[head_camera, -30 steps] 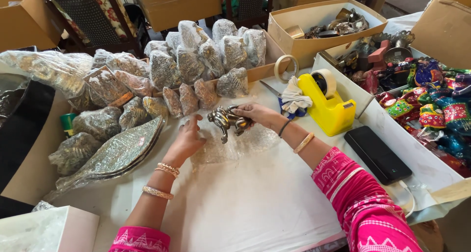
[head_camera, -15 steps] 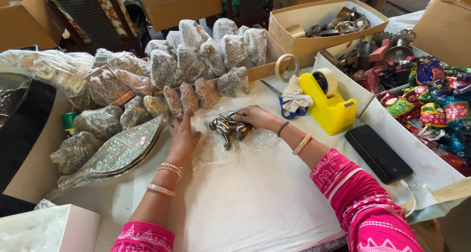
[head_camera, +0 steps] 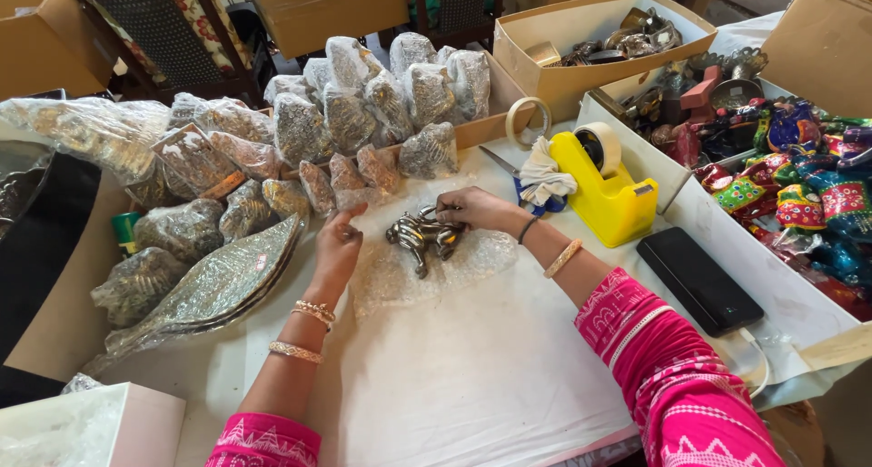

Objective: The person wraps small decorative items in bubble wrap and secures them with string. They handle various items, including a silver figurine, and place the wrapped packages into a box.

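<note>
One metal animal figurine (head_camera: 423, 235) lies on one bubble-wrap sheet (head_camera: 413, 269) mid-table; her right hand (head_camera: 474, 209) grips it, left hand (head_camera: 338, 247) open on the sheet's edge. One yellow tape dispenser (head_camera: 610, 194) nearby.

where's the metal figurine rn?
Head view, table centre: the metal figurine lies on bubble wrap, under the right hand, beside the left hand.

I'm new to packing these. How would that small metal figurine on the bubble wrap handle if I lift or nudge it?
The metal figurine looks like solid cast metal, so probably stiff and heavy for its size. Its shiny surface may be slippery. It lies on soft bubble wrap under the right hand, and its uneven, leggy shape suggests it would tip rather than roll if pushed.
</note>
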